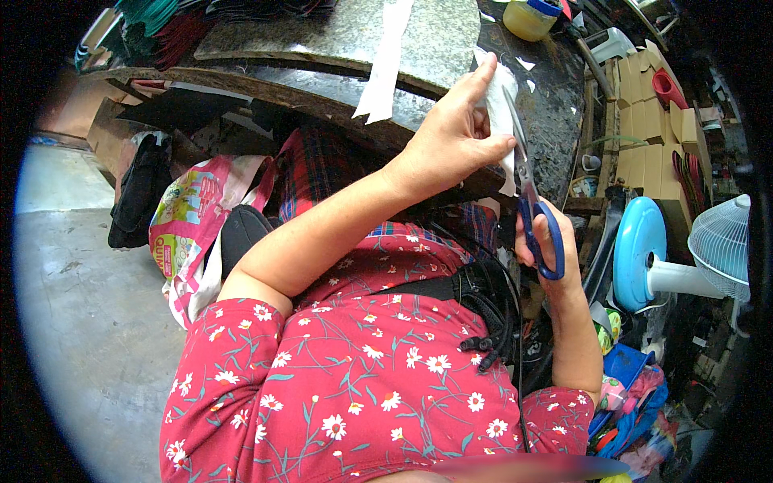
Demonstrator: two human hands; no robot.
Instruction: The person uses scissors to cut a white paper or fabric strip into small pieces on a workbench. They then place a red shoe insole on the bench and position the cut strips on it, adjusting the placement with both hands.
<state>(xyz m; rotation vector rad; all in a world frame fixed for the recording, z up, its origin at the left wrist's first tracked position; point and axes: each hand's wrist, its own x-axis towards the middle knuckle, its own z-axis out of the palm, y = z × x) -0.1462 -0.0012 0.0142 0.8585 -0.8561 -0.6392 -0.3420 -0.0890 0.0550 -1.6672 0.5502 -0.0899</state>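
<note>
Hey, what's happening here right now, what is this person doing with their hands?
A person in a red floral top is cutting at a dark stone-topped workbench. The left hand pinches a small piece of white fabric-like material between thumb and fingers, raised in front of the bench. The right hand works blue-handled scissors, whose blades reach up into that white piece. A long white strip lies on the bench, and a blue and white fan stands to the right.

Surface: dark speckled stone worktop [555, 121]
On it: grey slab [338, 32], white paper strip [386, 64], yellow jar [527, 18], paper scraps [525, 63]
</note>
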